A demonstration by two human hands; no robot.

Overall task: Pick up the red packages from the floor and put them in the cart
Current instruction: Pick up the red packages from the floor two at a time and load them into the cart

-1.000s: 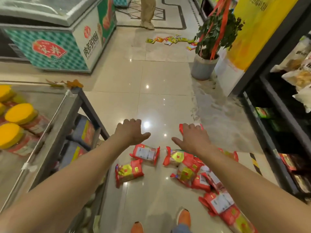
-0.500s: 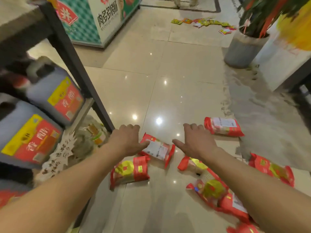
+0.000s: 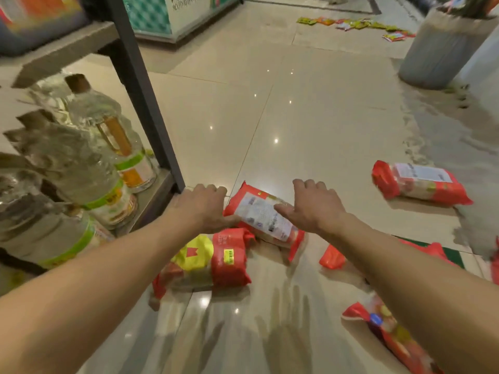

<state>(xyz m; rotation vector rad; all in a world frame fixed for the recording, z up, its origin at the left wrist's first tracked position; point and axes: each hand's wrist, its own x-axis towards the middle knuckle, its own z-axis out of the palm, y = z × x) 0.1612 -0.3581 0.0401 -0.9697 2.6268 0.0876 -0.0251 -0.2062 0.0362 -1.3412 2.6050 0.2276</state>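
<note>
Several red packages lie scattered on the tiled floor. One with a white label point(image 3: 263, 211) lies between my two hands. My left hand point(image 3: 201, 209) hovers at its left end, thumb at the package edge, fingers loosely bent. My right hand point(image 3: 310, 205) hovers over its right side, thumb across the label. Neither hand plainly holds it. Just below lies a red package with a yellow patch point(image 3: 208, 260). Another red package point(image 3: 418, 183) sits further right, and one more point(image 3: 391, 336) lies under my right forearm. No cart is in view.
A dark-framed shelf point(image 3: 145, 103) with clear bottles point(image 3: 108, 136) stands close on the left. A grey plant pot point(image 3: 442, 47) stands at the far right. Yellow and orange packets point(image 3: 351, 24) litter the floor far ahead, beside a freezer point(image 3: 172, 14).
The view has dropped low toward the floor. Both hands have come down from above the packages to either side of the white-label package.
</note>
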